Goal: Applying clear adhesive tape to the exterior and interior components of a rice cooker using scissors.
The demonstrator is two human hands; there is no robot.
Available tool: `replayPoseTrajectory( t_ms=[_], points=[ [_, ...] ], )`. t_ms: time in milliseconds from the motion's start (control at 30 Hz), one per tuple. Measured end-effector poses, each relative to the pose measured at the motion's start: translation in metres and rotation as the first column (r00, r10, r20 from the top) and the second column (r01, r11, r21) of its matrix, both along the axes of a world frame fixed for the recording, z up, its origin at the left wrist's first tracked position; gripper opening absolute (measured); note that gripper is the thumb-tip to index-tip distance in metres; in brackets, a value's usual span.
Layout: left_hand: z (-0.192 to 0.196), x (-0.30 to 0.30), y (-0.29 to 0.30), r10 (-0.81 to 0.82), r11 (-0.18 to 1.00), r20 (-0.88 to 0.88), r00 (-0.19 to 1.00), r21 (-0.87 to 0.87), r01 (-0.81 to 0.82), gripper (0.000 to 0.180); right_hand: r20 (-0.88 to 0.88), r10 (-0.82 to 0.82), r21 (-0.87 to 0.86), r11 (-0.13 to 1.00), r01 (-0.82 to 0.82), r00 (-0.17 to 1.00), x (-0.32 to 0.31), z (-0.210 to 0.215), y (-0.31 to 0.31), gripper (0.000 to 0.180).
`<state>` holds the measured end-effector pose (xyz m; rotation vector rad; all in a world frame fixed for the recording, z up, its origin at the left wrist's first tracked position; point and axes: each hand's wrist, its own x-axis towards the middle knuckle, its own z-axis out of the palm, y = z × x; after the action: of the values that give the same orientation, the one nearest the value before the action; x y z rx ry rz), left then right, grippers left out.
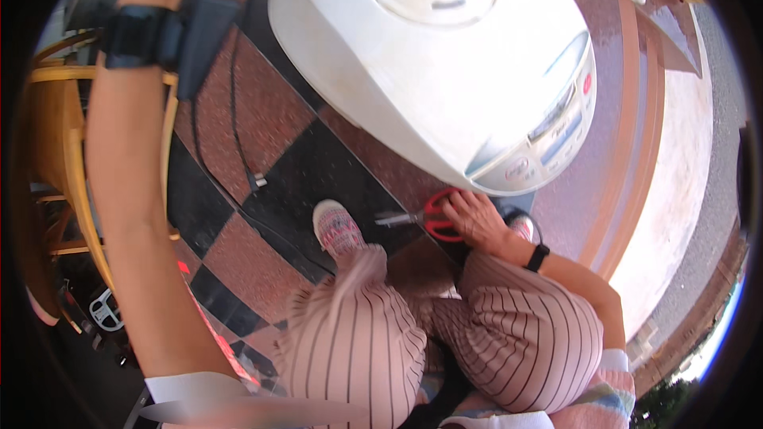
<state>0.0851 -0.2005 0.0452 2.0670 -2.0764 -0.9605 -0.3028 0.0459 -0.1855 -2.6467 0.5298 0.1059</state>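
Across the far middle, we list one rice cooker (429, 95): white, rounded, control panel (556, 131) toward the right. Its far edge runs out of view; we cannot tell what bears it.

Right hand (477, 221): just nearer than the cooker's near edge, fingers narrow and curled on the red handles of one pair of scissors (437, 218), blades pointing left. Whether the knuckles meet the cooker, we cannot tell. One black wristband (538, 257).

Left forearm (131, 191): up the left side, wearing a dark strapped device (143, 36). Its hand lies beyond the far edge of view, so we cannot tell the state of those fingers.

Floor (254, 270): red-brown and black checkered tiles. Our widest stretch of tile lies between the left forearm and the cooker's left edge, crossed by a black cord (239, 208); a plug (257, 181) lies there also. The room about the scissors is narrower, bounded by the left shoe (338, 226), the cooker and our striped trousers (358, 334).

Left limit: one wooden chair (77, 163), partly behind the forearm. Right limit: orange-brown floor bands (630, 111), then a pale ledge (687, 135), well apart from the scissors.
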Motion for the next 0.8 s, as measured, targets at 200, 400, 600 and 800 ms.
replayPoseTrajectory(
  t_ms=[200, 400, 600, 800],
  points=[
    [-0.014, 0.009, 0.011, -0.003, 0.996, -0.036, 0.999, -0.094, 0.0, 0.052, -0.096, 0.02, 0.103, 0.995, -0.01, 0.995, -0.003, 0.002, 0.002, 0.036],
    [-0.034, 0.024, 0.021, -0.081, 0.956, -0.053, 0.995, -0.285, 0.063, 0.06, -0.102, 0.019, 0.09, 0.996, -0.01, 0.995, -0.002, 0.003, 0.0, 0.033],
    [-0.031, 0.016, 0.036, -0.07, 0.916, -0.091, 0.993, -0.399, 0.028, 0.056, -0.07, 0.002, 0.092, 0.996, 0.004, 0.998, 0.001, 0.003, 0.001, 0.03],
    [-0.036, -0.054, 0.063, 0.291, 0.339, -0.155, 0.944, -0.906, -0.253, 0.043, -0.152, 0.088, 0.027, 0.996, -0.085, 0.984, 0.012, 0.01, 0.0, 0.035]
  ],
)
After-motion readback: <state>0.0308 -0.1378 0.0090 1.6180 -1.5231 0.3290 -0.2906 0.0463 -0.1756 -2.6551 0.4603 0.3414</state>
